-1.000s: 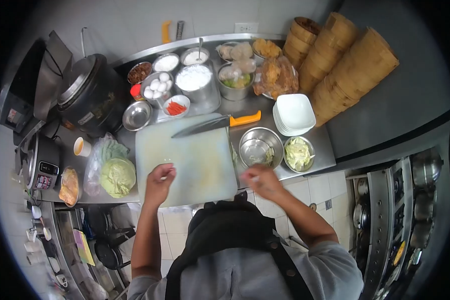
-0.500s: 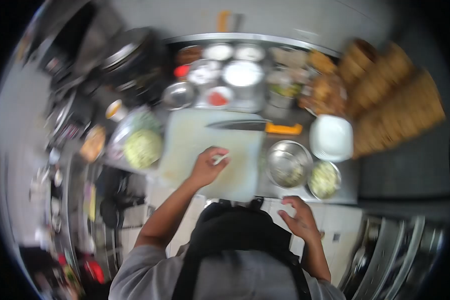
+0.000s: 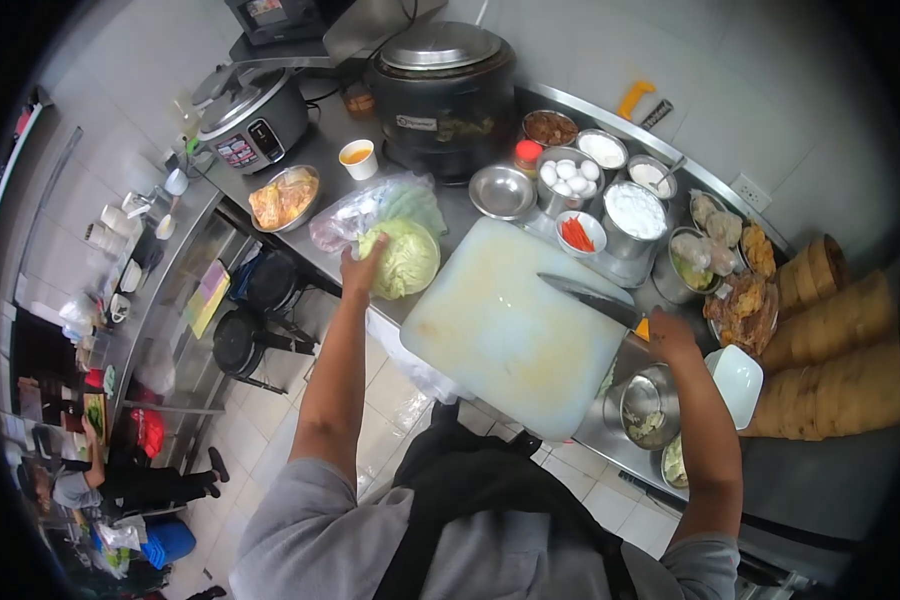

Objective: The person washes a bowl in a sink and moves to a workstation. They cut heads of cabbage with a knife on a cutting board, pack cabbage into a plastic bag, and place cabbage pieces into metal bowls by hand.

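A pale green cabbage (image 3: 407,262) sits at the counter's front edge, beside a clear plastic bag. My left hand (image 3: 362,266) grips its left side, the fingertips on top of it. My right hand (image 3: 673,337) is closed around the orange handle of a kitchen knife (image 3: 588,295), whose dark blade lies over the right part of the white cutting board (image 3: 500,330). A few small white scraps are on the board. Near my right forearm stands a steel bowl (image 3: 648,408) with cabbage pieces in it.
Behind the board stand a bowl of red strips (image 3: 577,234), a pot of eggs (image 3: 570,178) and a pot of white powder (image 3: 635,210). Bamboo steamers (image 3: 830,390) are stacked at right. A large black cooker (image 3: 440,110) stands at the back. Another person (image 3: 120,487) is at far left.
The view has turned left. My left hand has moved from above the board to the cabbage, and the small white piece is gone from it. My right hand has taken the knife's handle.
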